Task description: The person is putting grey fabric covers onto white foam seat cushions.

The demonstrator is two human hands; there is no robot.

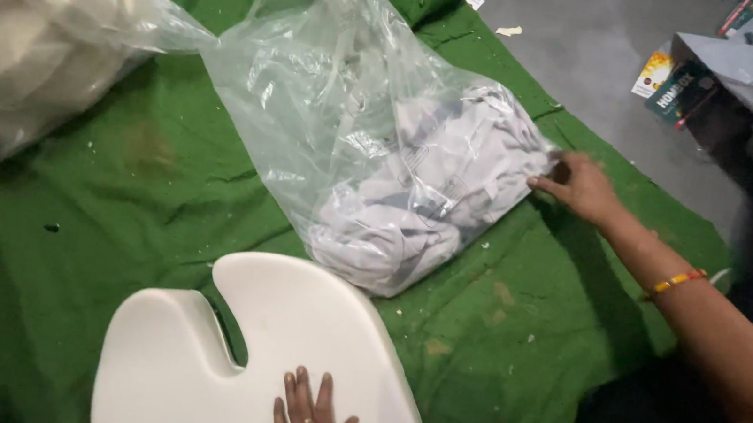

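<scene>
The left hand (312, 419) lies flat, fingers spread, on the near white notched foam cushion (264, 369). The right hand (580, 186) pinches the clear plastic bag of grey cloth (400, 167) on the green cloth (141, 204).

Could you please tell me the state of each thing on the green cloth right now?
Clear plastic bag: open-mouthed, lying flat, holding crumpled grey fabric.
White foam cushion: flat, bare.
Left hand: resting flat on cushion.
Right hand: touching bag's edge.
Green cloth: spread out, littered with specks.
</scene>
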